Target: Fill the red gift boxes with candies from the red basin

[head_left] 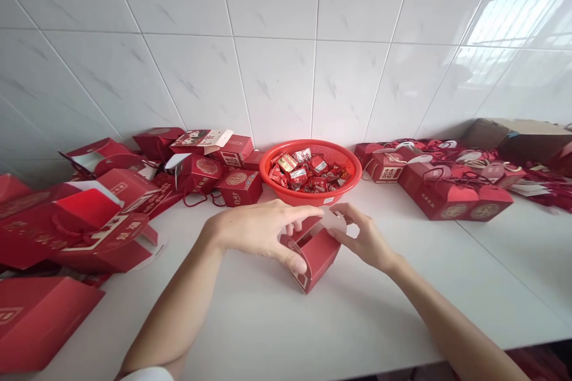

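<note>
A small red paper box [322, 257] with its top partly open stands on the white table [268, 321], between my hands. My left hand [263, 229] arches over its left side, the thumb on the near-left flap and the fingers reaching above the top. At the right, my right hand [364, 237] pinches a pale, curved flap of the same box between thumb and fingers. Just behind the box sits a red plastic basket [308, 195] filled with red-wrapped candies [298, 175]. The inside of the box is mostly hidden.
Several red gift boxes [241, 187] lie piled along the left side, some open. More closed boxes with cord handles [473, 202] stand at the right, near a brown carton [527, 137]. A tiled wall [277, 83] rises behind the table.
</note>
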Available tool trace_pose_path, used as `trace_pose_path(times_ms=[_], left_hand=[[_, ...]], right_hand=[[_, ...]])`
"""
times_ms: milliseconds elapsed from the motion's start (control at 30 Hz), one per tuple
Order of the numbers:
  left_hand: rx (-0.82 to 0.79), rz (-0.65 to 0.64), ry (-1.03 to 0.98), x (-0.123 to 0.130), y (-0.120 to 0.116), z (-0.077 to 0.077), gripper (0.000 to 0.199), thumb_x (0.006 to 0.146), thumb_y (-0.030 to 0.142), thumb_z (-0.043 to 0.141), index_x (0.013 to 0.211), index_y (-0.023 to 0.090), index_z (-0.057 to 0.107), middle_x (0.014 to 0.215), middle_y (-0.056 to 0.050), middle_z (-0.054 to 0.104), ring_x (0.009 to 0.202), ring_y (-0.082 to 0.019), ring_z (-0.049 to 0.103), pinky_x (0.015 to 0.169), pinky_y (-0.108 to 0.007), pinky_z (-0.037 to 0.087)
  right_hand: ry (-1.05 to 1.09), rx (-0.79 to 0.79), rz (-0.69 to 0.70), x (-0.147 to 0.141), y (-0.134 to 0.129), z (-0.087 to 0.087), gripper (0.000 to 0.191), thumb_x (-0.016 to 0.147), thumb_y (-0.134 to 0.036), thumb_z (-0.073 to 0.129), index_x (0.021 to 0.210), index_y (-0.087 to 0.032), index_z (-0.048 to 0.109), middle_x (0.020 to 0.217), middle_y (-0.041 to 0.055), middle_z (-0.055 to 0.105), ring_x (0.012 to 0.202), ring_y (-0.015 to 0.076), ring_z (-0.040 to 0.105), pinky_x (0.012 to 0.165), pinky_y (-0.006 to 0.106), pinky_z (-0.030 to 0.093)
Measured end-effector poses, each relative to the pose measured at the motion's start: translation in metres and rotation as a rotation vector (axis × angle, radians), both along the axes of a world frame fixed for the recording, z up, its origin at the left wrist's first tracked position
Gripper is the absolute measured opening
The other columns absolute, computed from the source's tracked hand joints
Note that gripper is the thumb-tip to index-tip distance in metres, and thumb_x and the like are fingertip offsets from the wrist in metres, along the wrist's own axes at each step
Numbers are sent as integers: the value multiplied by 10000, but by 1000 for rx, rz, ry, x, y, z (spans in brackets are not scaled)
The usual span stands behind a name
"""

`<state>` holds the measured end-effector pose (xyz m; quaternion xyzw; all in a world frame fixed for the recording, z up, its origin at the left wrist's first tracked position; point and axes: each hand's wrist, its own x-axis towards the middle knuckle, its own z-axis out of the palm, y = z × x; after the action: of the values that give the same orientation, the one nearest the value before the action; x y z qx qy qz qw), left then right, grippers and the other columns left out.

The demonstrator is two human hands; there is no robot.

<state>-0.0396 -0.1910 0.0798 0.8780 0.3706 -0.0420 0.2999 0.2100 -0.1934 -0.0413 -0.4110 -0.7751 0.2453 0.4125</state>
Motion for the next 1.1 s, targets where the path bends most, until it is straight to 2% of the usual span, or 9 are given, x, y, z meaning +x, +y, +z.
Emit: trace_pose_path(times_ms=[100, 233, 300, 400, 533, 667, 733, 833, 1100], left_hand=[[-88, -23, 5, 0, 8, -5, 973, 698, 468, 819, 1537, 340, 343, 1179, -50, 664, 992, -211, 669, 850, -283, 511], [-63, 18, 27, 6, 18, -13, 624, 768, 337, 739, 1355, 244, 549, 1083, -54, 669, 983, -209, 661, 810, -280, 514], [-24, 60, 58, 11, 19, -16, 506, 769, 382, 732, 1226, 216, 593, 1062, -59, 662, 981, -227, 651, 786, -297, 513], [36, 142, 130, 18, 18, -19, 558, 732, 526, 745, 1161, 223, 557, 1147, -75, 637, 1067, -273, 615, 810, -336, 509], [74, 158, 108, 23, 18, -24, 697, 709, 559, 757, 1273, 256, 482, 1347, -89, 541, 1263, -304, 510, 930, -363, 477], [-7, 54, 103, 22, 24, -25, 508, 775, 485, 719, 1212, 268, 578, 1335, -64, 541, 1257, -273, 519, 957, -346, 456], [-33, 10, 91, 21, 29, -26, 446, 785, 482, 713, 1154, 252, 616, 1310, -58, 569, 1239, -262, 530, 974, -338, 441], [-56, -16, 55, 20, 35, -30, 481, 770, 526, 724, 1149, 253, 612, 1304, -48, 604, 1234, -270, 532, 982, -338, 430], [12, 97, -66, 35, 39, -49, 529, 831, 599, 652, 1199, 230, 557, 1319, -60, 602, 1198, -265, 564, 899, -324, 469]], right_hand=[[68, 15, -22, -2, -1, -6, 353, 912, -390, 622, 1222, -252, 525, 1130, 97, 671, 861, 206, 656, 773, 395, 586], [74, 92, -31, -6, -4, -10, 179, 944, -380, 601, 1052, -238, 591, 980, 72, 684, 794, 193, 640, 762, 386, 581], [57, 136, 10, -6, -6, -10, 168, 965, -379, 580, 1040, -233, 617, 954, 75, 679, 806, 198, 645, 766, 384, 578], [30, 159, 73, -4, -8, -9, 212, 979, -389, 567, 1089, -229, 652, 1018, 102, 682, 879, 217, 668, 799, 394, 579], [5, 180, 141, -2, -8, -7, 246, 1000, -381, 534, 1058, -228, 718, 1099, 116, 675, 984, 229, 681, 849, 388, 576], [-27, 163, 199, -1, -7, -7, 273, 993, -411, 545, 1056, -225, 735, 1140, 134, 668, 1001, 236, 685, 841, 390, 583], [-36, 149, 195, -1, -7, -7, 281, 990, -424, 547, 1075, -225, 727, 1160, 140, 666, 1025, 243, 682, 868, 406, 578], [-53, 118, 146, 2, -6, -3, 307, 977, -465, 559, 1102, -228, 708, 1189, 142, 663, 1074, 262, 669, 919, 435, 561], [13, 9, 58, 16, 3, 4, 380, 918, -506, 641, 1183, -235, 647, 1197, 121, 663, 1076, 264, 654, 944, 446, 552]])
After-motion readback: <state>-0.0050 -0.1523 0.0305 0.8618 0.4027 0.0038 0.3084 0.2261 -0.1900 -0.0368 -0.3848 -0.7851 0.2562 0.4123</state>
